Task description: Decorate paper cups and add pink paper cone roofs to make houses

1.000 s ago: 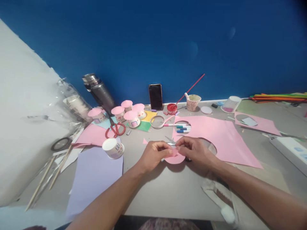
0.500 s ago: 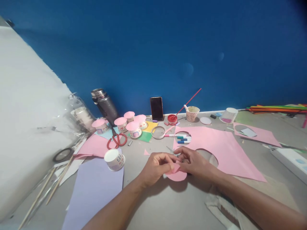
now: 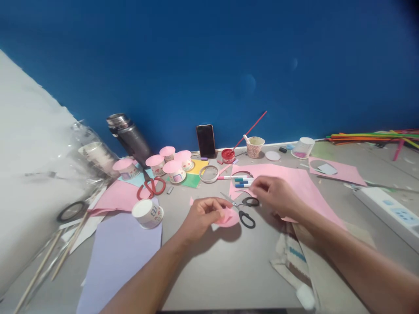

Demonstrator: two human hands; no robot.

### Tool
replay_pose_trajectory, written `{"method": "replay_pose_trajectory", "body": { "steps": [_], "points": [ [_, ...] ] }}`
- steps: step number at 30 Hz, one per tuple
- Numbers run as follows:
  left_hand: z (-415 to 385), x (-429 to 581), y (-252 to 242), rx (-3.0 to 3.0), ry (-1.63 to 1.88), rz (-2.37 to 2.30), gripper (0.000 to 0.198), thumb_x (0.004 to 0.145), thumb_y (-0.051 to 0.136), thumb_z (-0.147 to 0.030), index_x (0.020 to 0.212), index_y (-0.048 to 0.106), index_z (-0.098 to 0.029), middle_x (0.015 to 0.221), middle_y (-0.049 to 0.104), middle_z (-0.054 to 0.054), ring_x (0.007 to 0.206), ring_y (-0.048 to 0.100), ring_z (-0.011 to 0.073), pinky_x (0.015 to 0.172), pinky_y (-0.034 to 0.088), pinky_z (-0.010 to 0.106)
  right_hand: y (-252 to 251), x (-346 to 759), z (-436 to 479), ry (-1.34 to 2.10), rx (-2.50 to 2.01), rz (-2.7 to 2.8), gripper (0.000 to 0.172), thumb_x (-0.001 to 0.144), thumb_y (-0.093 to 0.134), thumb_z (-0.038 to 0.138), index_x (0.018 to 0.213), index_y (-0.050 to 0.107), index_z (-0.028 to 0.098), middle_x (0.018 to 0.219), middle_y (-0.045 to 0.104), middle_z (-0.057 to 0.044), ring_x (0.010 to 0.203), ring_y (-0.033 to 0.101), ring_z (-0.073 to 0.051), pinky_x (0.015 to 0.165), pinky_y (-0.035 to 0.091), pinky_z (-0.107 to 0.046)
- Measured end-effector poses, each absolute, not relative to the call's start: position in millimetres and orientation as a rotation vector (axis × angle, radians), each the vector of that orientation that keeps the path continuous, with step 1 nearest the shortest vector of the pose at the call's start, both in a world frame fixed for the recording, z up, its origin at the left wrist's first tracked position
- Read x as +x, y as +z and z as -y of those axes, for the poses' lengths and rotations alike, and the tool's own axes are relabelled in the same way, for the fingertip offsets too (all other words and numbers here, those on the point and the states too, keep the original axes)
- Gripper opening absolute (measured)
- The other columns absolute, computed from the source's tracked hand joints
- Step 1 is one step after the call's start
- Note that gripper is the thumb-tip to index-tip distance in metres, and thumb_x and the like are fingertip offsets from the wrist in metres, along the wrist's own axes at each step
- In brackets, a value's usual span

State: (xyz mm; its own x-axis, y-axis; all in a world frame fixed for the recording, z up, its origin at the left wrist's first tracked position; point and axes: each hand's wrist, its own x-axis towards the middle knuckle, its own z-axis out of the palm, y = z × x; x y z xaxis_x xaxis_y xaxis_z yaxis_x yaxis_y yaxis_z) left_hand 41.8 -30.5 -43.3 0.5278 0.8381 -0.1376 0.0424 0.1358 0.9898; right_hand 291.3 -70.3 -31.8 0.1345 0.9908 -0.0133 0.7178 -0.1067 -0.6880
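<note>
My left hand [image 3: 203,219] is closed on a small rounded piece of pink paper [image 3: 230,219], which looks folded or lifted at its middle. Fingers bent and pressed together, my right hand [image 3: 276,195] is over the large pink sheet [image 3: 304,185], beside several markers [image 3: 242,183]. Whatever it may hold is hidden. Between the hands lie black-handled scissors [image 3: 247,220], blades apart, touched by neither hand. Left of my left hand, a white printed paper cup [image 3: 146,213] sits by the lavender sheet [image 3: 121,257].
Several cups topped with pink discs [image 3: 174,169] stand behind red-handled scissors [image 3: 151,187]. A dark bottle [image 3: 132,139] and a phone [image 3: 206,141] are near the blue wall. An open red paint pot [image 3: 228,155] holds a red stick. A white power strip [image 3: 389,213] lies right.
My right hand has let go of the pink paper and moved right, baring the black-handled scissors. My left hand keeps the paper. The whole view has shifted slightly.
</note>
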Motion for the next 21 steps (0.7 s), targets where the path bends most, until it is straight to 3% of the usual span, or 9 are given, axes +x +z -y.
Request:
{"method": "replay_pose_trajectory", "body": {
  "steps": [2, 5, 8, 9, 16, 19, 21],
  "points": [
    [27.1, 39.2, -39.9, 1.313, 0.731, -0.906, 0.018, 0.067, 0.082, -0.026, 0.057, 0.070, -0.018, 0.105, 0.079, 0.013, 0.091, 0.071, 0.0251, 0.083, 0.052, 0.037, -24.5, 314.5, 64.7, 0.503, -2.020, 1.632, 0.028, 0.097, 0.047, 0.036, 0.090, 0.070, 0.022, 0.089, 0.077, -0.004, 0.078, 0.068, -0.021, 0.067, 0.045, -0.030],
    [23.3, 36.3, -36.5, 1.280, 0.761, -0.947, 0.016, 0.065, 0.081, -0.025, 0.056, 0.069, -0.018, 0.106, 0.078, 0.012, 0.087, 0.070, 0.0240, 0.079, 0.053, 0.036, -22.7, 341.1, 59.7, 0.360, -2.151, 1.775, 0.021, 0.090, 0.061, 0.033, 0.104, 0.072, 0.023, 0.108, 0.076, -0.006, 0.089, 0.069, -0.024, 0.074, 0.044, -0.032],
    [22.5, 35.7, -35.7, 1.261, 0.755, -0.973, 0.017, 0.064, 0.081, -0.025, 0.054, 0.069, -0.018, 0.106, 0.077, 0.012, 0.086, 0.070, 0.0238, 0.076, 0.054, 0.035, -29.1, 347.1, 58.8, 0.311, -2.244, 1.916, 0.053, 0.078, 0.075, 0.032, 0.129, 0.066, 0.022, 0.129, 0.067, -0.013, 0.096, 0.069, -0.027, 0.073, 0.044, -0.033],
    [22.7, 35.9, -36.0, 1.261, 0.750, -0.975, 0.017, 0.064, 0.081, -0.025, 0.055, 0.069, -0.018, 0.106, 0.077, 0.012, 0.085, 0.070, 0.0234, 0.076, 0.054, 0.035, -31.5, 344.7, 58.8, 0.291, -2.270, 1.953, 0.056, 0.078, 0.074, 0.032, 0.132, 0.064, 0.021, 0.131, 0.064, -0.015, 0.097, 0.068, -0.027, 0.073, 0.044, -0.033],
    [22.7, 36.5, -37.7, 1.261, 0.738, -0.949, 0.018, 0.064, 0.083, -0.026, 0.056, 0.070, -0.018, 0.106, 0.077, 0.012, 0.080, 0.070, 0.0206, 0.075, 0.055, 0.034, -37.9, 316.0, 56.1, 0.112, -2.389, 2.058, 0.036, 0.085, 0.064, 0.015, 0.120, 0.066, 0.017, 0.125, 0.063, -0.018, 0.101, 0.064, -0.029, 0.067, 0.039, -0.031],
    [22.7, 35.5, -38.1, 1.267, 0.729, -0.940, 0.016, 0.065, 0.082, -0.026, 0.058, 0.071, -0.017, 0.106, 0.077, 0.012, 0.083, 0.071, 0.0216, 0.077, 0.056, 0.035, -35.7, 321.6, 53.0, 0.007, -2.427, 1.970, 0.019, 0.091, 0.059, 0.014, 0.107, 0.069, 0.017, 0.114, 0.069, -0.016, 0.104, 0.064, -0.029, 0.068, 0.038, -0.033],
    [23.0, 34.9, -39.1, 1.277, 0.726, -0.938, 0.015, 0.066, 0.081, -0.025, 0.058, 0.071, -0.017, 0.107, 0.077, 0.012, 0.084, 0.071, 0.0219, 0.078, 0.055, 0.034, -30.9, 331.6, 51.8, -0.076, -2.457, 1.849, 0.020, 0.099, 0.050, 0.019, 0.104, 0.070, 0.018, 0.109, 0.071, -0.015, 0.101, 0.065, -0.029, 0.069, 0.038, -0.034]
  ]
}}
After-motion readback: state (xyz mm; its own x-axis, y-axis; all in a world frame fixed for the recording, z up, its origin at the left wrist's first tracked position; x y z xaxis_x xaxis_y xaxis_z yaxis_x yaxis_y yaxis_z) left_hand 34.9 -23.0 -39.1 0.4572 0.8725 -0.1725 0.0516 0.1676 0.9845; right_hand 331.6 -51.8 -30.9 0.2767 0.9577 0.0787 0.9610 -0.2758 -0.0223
